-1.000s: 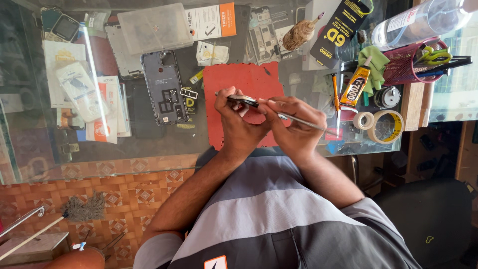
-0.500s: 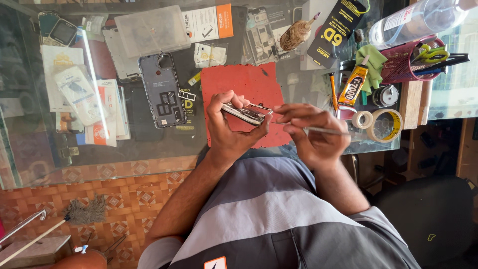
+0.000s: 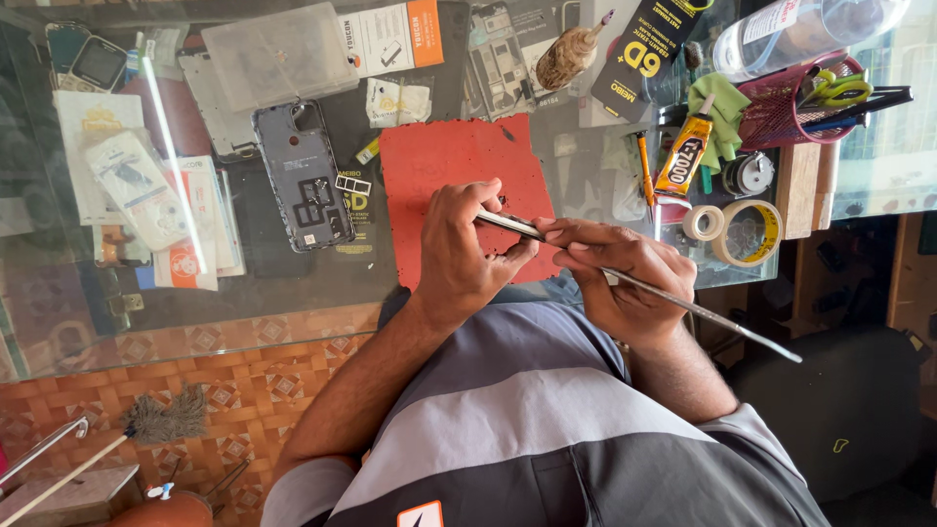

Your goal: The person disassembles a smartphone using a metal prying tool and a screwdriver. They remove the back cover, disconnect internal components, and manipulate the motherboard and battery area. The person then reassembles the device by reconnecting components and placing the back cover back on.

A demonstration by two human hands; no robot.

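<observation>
Fingers of our left hand (image 3: 467,256) curl tight around a thin phone (image 3: 509,225), seen edge-on as a silver strip between thumb and fingertips; only its rim shows. Our right hand (image 3: 625,283) is closed too, its thumb and forefinger pinched on a long metal tool (image 3: 703,312) whose near end meets the phone's edge just where the two hands touch. The far end of the tool sticks out well past the right wrist, over the dark floor.

We hold the phone above the lower edge of a red mat (image 3: 459,166) on the glass table (image 3: 293,293). Beside the mat lies an opened phone back (image 3: 303,176), and further off a clear plastic box (image 3: 278,54). On the other side stand a glue tube (image 3: 683,156), two tape rolls (image 3: 747,232) and a red mesh cup (image 3: 781,107) holding scissors.

Half a second ago our hands were a little apart, the phone tilted so its face showed in the left palm, and the tool lay short across the right fingers. Now the hands are together, the phone is turned edge-on, and the tool runs out long behind the right hand.
</observation>
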